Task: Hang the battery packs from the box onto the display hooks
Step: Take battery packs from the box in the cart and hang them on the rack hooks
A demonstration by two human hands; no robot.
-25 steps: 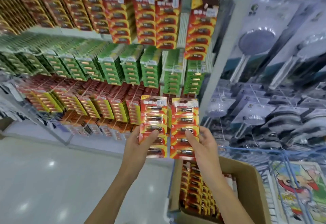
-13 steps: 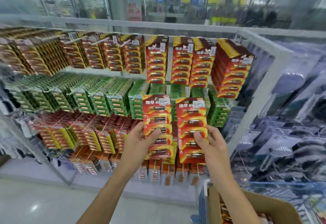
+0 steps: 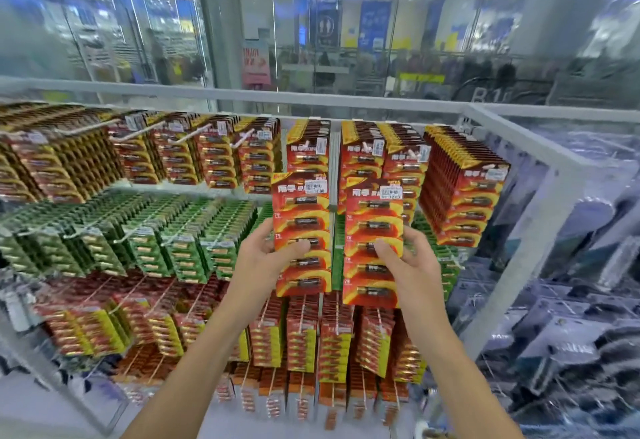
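Head view, centre of frame. L hand (image 3: 268, 258) grips one red battery pack (image 3: 300, 231) by its lower half, thumb across the front; R hand (image 3: 408, 267) grips a second red pack (image 3: 373, 241) the same way. Low grip leaves the hang-holes at the top edges free, probably for threading onto the top-row hooks (image 3: 308, 143) just above. Packs upright, side by side, faces toward the camera, in front of the display rack (image 3: 540, 161). Vs. 0.5 s ago: both packs sit higher against the rack, nearer the top row; the box, then at lower right, is out of frame.
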